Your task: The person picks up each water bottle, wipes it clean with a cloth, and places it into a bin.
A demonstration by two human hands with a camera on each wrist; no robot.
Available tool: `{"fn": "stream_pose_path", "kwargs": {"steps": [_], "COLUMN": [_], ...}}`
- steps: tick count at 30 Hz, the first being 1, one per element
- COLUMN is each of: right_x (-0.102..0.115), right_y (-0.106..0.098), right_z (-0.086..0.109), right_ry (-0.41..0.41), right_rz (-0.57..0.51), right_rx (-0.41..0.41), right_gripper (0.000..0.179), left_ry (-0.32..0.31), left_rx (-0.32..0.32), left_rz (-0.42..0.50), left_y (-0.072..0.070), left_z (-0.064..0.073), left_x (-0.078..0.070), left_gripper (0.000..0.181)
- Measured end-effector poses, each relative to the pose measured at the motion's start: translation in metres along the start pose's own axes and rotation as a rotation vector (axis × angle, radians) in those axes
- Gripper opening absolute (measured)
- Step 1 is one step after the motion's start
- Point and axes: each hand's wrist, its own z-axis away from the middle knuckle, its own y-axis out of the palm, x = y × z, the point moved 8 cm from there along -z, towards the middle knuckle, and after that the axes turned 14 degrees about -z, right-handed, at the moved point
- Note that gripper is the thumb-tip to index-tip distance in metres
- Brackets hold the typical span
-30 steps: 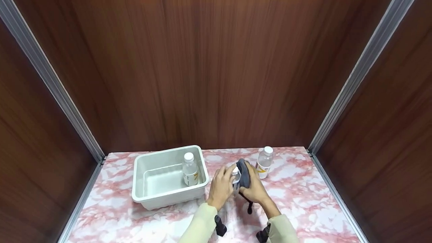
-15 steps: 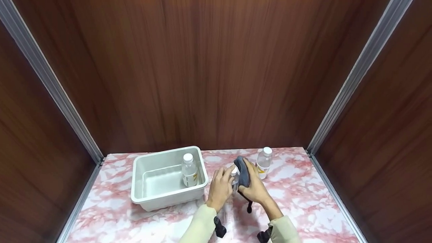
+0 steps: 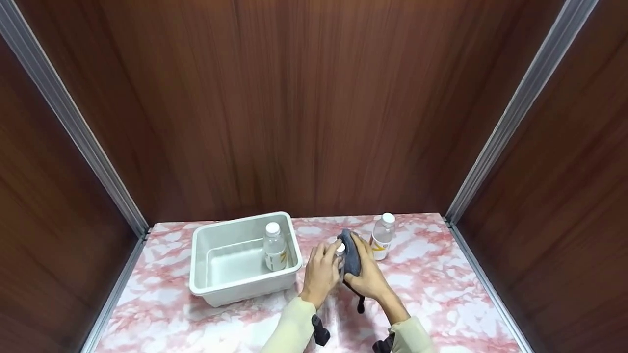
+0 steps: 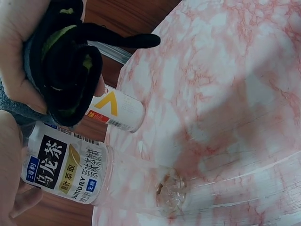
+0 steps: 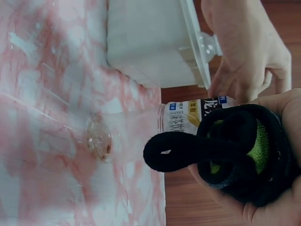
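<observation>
A clear plastic tea bottle (image 4: pixel 70 165) with a white cap, a white label and dark lettering is between the two hands. My left hand (image 3: pixel 321 274) grips it by the upper part from the left. My right hand (image 3: pixel 370 274) holds a folded dark grey cloth (image 3: pixel 352 255) against the bottle's right side. In the right wrist view the cloth shows black edging, a hanging black loop and some green inside. The bottle's lower half is bare and see-through; whether its base touches the table cannot be told.
A pale grey plastic tub (image 3: pixel 245 284) stands to the left, with a capped bottle (image 3: pixel 275 250) upright in its right end. Another capped bottle (image 3: pixel 381 240) stands just beyond the right hand. Brown panels (image 3: pixel 314 108) wall in the marbled pink-and-white table (image 3: pixel 441 284).
The cloth and right hand have shifted slightly left, closer in against the bottle. My left hand keeps its grip in nearly the same spot. Tub and other bottles stay put.
</observation>
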Motion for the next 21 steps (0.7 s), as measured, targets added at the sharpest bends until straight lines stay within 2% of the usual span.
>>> {"fn": "stream_pose_path", "kwargs": {"steps": [6,12,16,21], "right_x": [-0.002,-0.004,-0.004,-0.004], "right_y": [0.002,0.007,0.009,0.012], "right_z": [0.002,0.004,0.005,0.007], "right_ry": [-0.001,0.016,0.017,0.016], "right_rz": [0.010,0.024,0.031,0.053], "right_rx": [-0.003,0.009,0.012,0.013], "right_gripper": [0.104,0.105,0.106,0.104], "left_ry": [-0.011,0.006,0.003,-0.030], "left_rx": [-0.012,-0.020,0.004,0.068], "left_rz": [0.045,0.094,0.116,0.156], "left_y": [-0.001,-0.001,0.002,0.005], "left_z": [0.000,0.003,0.004,0.007], "left_x": [0.001,0.003,0.006,0.008], "left_gripper": [0.049,0.048,0.048,0.049]}}
